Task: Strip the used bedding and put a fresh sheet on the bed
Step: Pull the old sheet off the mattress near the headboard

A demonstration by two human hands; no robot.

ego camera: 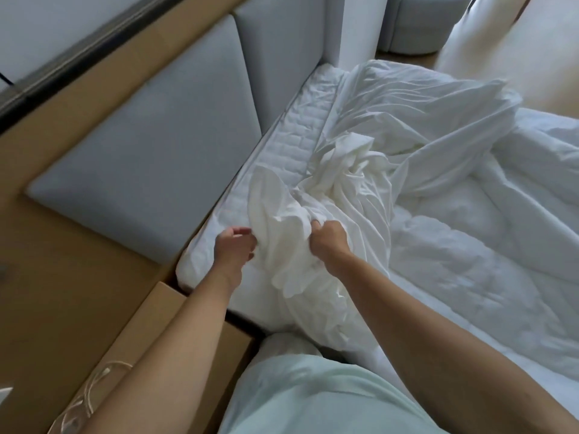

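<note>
At the mattress corner, left hand and right hand both clutch one sheet

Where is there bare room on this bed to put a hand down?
The quilted mattress strip between the headboard and the bunched sheet is bare. Crowded: the middle, under the sheet the right hand grips, and the right side, under the duvet.
</note>
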